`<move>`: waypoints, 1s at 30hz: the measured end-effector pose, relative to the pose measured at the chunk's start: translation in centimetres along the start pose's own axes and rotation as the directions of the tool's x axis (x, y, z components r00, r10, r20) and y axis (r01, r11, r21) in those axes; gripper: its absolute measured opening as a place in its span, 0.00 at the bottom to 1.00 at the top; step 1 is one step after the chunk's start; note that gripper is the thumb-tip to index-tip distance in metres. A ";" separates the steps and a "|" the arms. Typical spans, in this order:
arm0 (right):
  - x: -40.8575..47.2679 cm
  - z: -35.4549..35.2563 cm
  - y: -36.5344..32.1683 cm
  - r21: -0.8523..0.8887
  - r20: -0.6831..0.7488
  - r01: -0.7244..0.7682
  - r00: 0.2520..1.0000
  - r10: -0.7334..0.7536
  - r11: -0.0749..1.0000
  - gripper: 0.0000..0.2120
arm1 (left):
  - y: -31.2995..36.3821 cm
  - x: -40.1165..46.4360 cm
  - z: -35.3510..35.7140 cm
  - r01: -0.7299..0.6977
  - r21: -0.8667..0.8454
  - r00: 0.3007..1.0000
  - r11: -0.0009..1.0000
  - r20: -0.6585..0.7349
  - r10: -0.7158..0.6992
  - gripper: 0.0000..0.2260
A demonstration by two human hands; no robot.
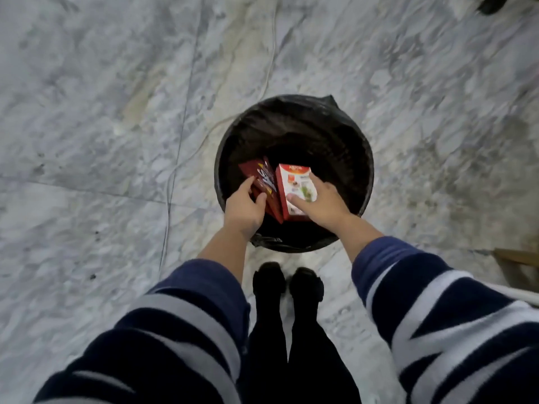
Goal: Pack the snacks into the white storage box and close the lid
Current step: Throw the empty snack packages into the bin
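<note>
My left hand (244,207) grips a dark red snack box (264,177) by its near end, thumb on top. My right hand (320,202) holds a red and white snack box (293,182), with the fingers spread over its printed face. Both boxes are side by side over the mouth of a round black bin (358,141) lined with a black bag. The bin's inside is dark and I cannot make out its contents. No white storage box is in view.
The bin stands on a grey marble floor (102,112). A thin white cable (172,176) runs across the floor left of the bin. My two feet (287,282) in black are just in front of the bin. A wooden edge (516,256) shows at right.
</note>
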State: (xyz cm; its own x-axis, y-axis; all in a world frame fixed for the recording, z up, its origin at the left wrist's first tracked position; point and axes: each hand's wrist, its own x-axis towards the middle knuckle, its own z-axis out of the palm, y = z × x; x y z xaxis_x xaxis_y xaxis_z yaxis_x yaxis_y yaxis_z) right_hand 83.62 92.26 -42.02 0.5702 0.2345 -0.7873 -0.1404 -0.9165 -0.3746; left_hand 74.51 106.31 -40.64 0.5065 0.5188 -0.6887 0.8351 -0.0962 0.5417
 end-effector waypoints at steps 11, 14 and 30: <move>-8.4 -7.2 -1.7 -0.198 0.080 0.079 0.995 -0.064 0.977 0.34 | 7.4 -6.8 -4.2 -0.171 0.274 0.984 0.946 0.103 0.147 0.20; -13.5 -12.2 -3.4 -0.221 0.088 0.135 0.989 -0.118 0.966 0.31 | 12.7 -10.5 -6.7 -0.283 0.376 0.955 0.882 0.199 0.222 0.19; -44.1 -28.8 3.2 -0.014 -0.342 -0.123 0.933 0.111 0.992 0.30 | 35.0 -36.0 -5.9 -0.782 0.601 0.606 0.163 0.673 0.424 0.22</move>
State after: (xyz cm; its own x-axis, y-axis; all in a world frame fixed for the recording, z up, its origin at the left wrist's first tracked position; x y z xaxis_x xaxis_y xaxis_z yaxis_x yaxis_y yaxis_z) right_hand 81.39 69.63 5.59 0.7930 0.0060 -0.6092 -0.1986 -0.9428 -0.2678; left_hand 84.26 89.30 5.92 0.8055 -0.2986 -0.5118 -0.1312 -0.9322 0.3373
